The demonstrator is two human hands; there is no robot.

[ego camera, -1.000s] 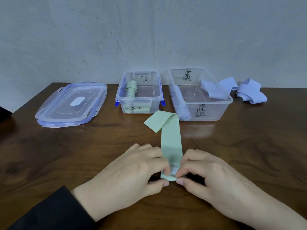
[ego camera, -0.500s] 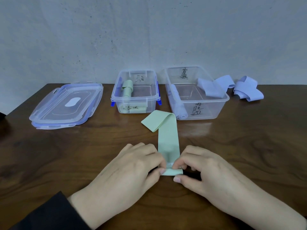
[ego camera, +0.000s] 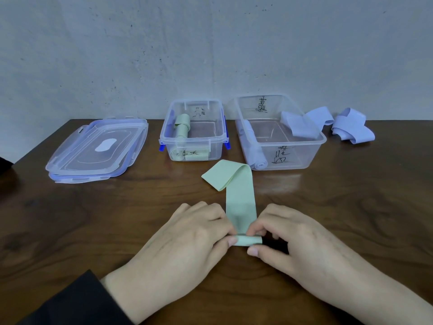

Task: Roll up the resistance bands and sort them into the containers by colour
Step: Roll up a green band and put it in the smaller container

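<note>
A pale green resistance band (ego camera: 239,193) lies lengthwise on the wooden table, its far end folded over to the left. Its near end is rolled into a small tight roll. My left hand (ego camera: 187,240) and my right hand (ego camera: 297,240) pinch that roll from either side with thumbs and fingertips. Behind it stands a small clear container (ego camera: 220,137) holding rolled green bands. To its right a larger clear container (ego camera: 311,151) holds a rolled lilac-blue band (ego camera: 253,148), and a loose lilac-blue band (ego camera: 300,126) drapes over its right rim.
Two clear lids with blue edges (ego camera: 98,151) are stacked at the back left. A loose, tangled lilac-blue band (ego camera: 351,129) lies at the back right beside the large container. A grey wall rises behind the table.
The roll at the green band's near end has grown slightly as both hands turned it forward. The view has shifted a little.
</note>
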